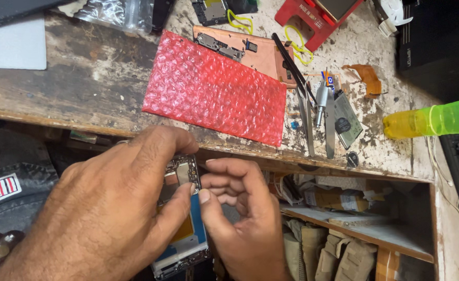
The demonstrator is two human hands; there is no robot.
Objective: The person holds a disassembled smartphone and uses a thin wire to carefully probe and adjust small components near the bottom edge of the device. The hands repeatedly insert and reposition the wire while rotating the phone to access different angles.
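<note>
Gripping an opened phone [183,218] below the workbench edge [110,122], the left hand [99,218] is steadying it while right hand [240,213] fingertips are pinching near its top; a firm, level hold seems best.

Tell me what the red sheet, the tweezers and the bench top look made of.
Red sheet: plastic bubble wrap, glossy, with rows of raised bubbles.
Tweezers: apparently bare steel, grey and shiny.
Bench top: probably wood, its pale paint flaking off over dark, worn patches.
</note>
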